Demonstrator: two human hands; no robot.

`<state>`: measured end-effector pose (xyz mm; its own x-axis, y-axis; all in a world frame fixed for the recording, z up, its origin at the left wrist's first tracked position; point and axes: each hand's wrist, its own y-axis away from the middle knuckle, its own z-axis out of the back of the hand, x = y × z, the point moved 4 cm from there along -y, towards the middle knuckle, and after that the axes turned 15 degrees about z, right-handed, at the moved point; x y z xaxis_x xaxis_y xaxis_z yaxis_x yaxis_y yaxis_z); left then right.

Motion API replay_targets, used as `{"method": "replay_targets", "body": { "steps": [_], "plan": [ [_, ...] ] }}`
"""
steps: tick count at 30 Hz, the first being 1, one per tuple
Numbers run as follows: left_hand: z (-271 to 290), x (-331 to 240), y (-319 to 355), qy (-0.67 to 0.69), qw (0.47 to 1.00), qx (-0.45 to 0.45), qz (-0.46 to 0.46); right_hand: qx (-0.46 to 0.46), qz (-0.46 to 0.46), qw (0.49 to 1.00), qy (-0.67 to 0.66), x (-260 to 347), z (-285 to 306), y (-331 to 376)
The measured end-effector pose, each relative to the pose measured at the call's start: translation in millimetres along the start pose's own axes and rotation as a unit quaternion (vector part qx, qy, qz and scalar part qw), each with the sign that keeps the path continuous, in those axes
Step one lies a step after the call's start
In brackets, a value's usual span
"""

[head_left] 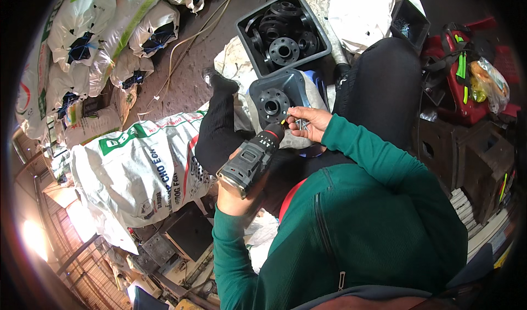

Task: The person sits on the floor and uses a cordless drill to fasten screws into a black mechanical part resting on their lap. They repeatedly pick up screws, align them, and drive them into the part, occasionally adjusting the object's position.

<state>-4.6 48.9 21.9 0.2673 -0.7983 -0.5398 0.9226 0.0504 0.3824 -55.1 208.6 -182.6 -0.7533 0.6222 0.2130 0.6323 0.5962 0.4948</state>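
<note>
My left hand (237,200) is wrapped round a cordless drill (250,163), its handle hidden under the body. The drill points up and to the right, its bit end close to my right fingertips. My right hand (310,124) is closed, thumb and forefinger pinched near the bit, with several small silvery screws (301,124) in the fingers. Just beyond both hands, between my legs, sits a dark grey plastic housing (296,85) with a flared square rim. In it lies a round black flange (273,106) with a central hub and a ring of holes.
A dark bin (240,35) of black flanges stands beyond the housing. A smaller black bin (409,24) with small screws is at the far right, above a red plastic stool (472,98). Stuffed white sacks (143,170) line the left; a hose (178,46) crosses the floor.
</note>
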Motion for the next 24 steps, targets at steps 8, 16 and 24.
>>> {"method": "replay_targets", "body": {
  "steps": [8, 16, 24],
  "plan": [
    [-0.1, -18.4, -4.9, -0.031, 0.999, 0.005, -0.011, -0.032, -0.025, 0.999, 0.000, -6.5, 3.2, -4.0],
    [0.5, -9.6, -16.4, -0.060, 0.998, 0.030, 0.011, -0.039, -0.023, 0.998, -0.035, -8.0, 6.1, -9.2],
    [-2.8, -3.6, -26.2, -0.040, 0.999, 0.018, -0.008, -0.069, -0.005, 0.997, 0.040, -10.4, 11.4, -12.9]
  ]
}}
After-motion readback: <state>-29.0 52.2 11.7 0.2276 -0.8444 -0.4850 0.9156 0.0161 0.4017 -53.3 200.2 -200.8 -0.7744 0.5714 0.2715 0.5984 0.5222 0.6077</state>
